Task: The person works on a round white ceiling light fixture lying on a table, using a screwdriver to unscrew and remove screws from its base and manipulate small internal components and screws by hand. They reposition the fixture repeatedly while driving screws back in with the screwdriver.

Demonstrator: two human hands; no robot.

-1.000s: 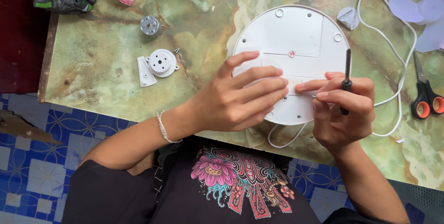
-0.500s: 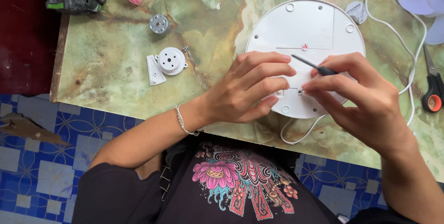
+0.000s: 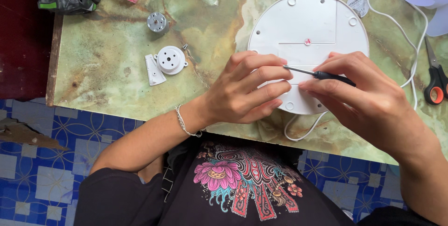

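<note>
I look down on a green marbled table [image 3: 116,86] where a round white plastic base [image 3: 308,25] lies flat, underside up, near the front edge. My right hand [image 3: 368,104] is closed in a pinch around a thin black-handled screwdriver [image 3: 322,74], held nearly level, its metal tip pointing left and meeting the fingertips [image 3: 280,62] of my left hand [image 3: 247,90]. The left hand is curled, fingers bent over the base's near left part, steadying it and seemingly guiding the tip; I cannot tell whether it pinches a small screw, because the fingers hide that spot. I judge the main risk to be the tip slipping off and jabbing those close fingers, since the shaft lies so flat. A tiny screw could also drop and roll away unseen. A white cable [image 3: 410,67] loops from the base around its right side and under the front edge; a tug from my wrist could drag the base. Orange-handled scissors [image 3: 436,83] lie at the far right, and a small white motor housing [image 3: 169,60] and a metal motor [image 3: 157,22] sit well apart to the left.
</note>
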